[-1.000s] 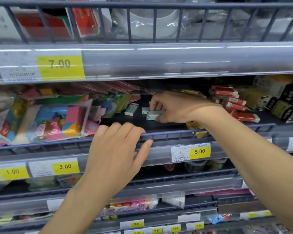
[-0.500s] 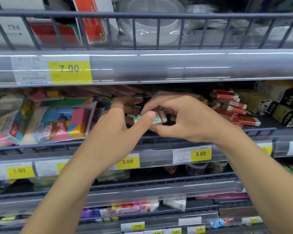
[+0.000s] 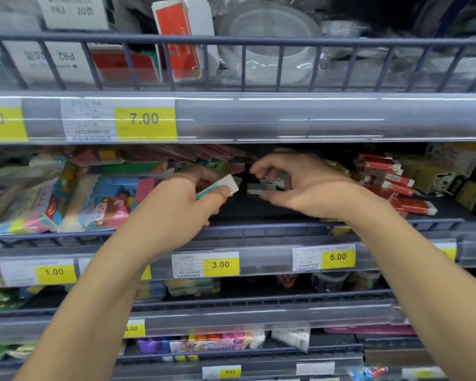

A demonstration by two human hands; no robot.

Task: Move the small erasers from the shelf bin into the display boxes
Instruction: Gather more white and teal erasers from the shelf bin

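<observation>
Midway at best, judging by the layout. Middle shelf [image 3: 259, 232], fronted by a low rail: dark bare floor between the two hands, packaged goods crowding both sides. Left of the gap, colourful bagged eraser sets [image 3: 99, 199]; right of it, red-sleeved erasers [image 3: 390, 180] lying loose in a heap, dark and yellow cartons [image 3: 467, 185] farther right. No display box identifiable; blur at the far middle of the shelf prevents a firm call, so nothing counts yet as delivered. Left hand [image 3: 182, 207] raised over the rail, thumb and fingers pinching one small eraser [image 3: 220, 185], white with a green sleeve, clear of the shelf floor. Right hand [image 3: 302, 185] just beside it, fingers curled down over several small grey-white erasers [image 3: 261, 187] at the far middle; grip or mere touch not resolvable through the motion blur. Remaining, as a judgement: placing of the held piece, then the pieces under the right hand.
</observation>
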